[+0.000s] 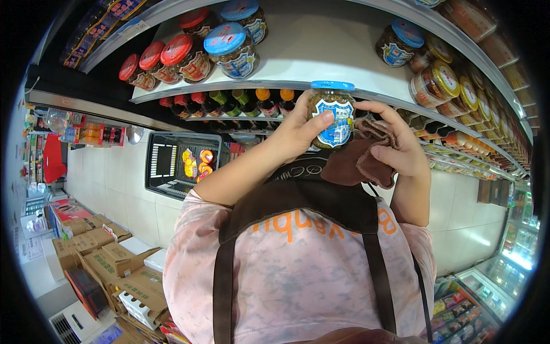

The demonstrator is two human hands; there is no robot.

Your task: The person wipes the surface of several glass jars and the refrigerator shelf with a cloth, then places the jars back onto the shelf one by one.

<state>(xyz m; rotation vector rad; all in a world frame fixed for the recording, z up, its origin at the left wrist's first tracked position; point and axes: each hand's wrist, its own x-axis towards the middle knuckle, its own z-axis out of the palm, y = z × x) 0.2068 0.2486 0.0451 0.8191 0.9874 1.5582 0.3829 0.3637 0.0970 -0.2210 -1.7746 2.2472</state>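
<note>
My left hand [300, 129] grips a glass jar [316, 103] with a blue lid and a blue-and-white label, its thumb across the label. The jar is upright in front of the shelf edge, with dark greenish contents. In my right hand [399, 150] is a brown cloth [348, 165], bunched between thumb and fingers. The right index finger reaches to the jar's side near the lid. Behind, on the white shelf [309, 47], stand blue-lidded jars [234, 51] and red-lidded jars [184, 58] at left. Another blue-lidded jar [399, 43] stands at right.
Gold-lidded jars [436, 84] line the shelf's right side. Sauce bottles [266, 102] stand on the shelf below. A black shopping basket [184, 139] with packaged goods sits on the tiled floor to the left. Cardboard boxes [103, 262] are piled behind-left; a chest freezer [466, 305] stands behind-right.
</note>
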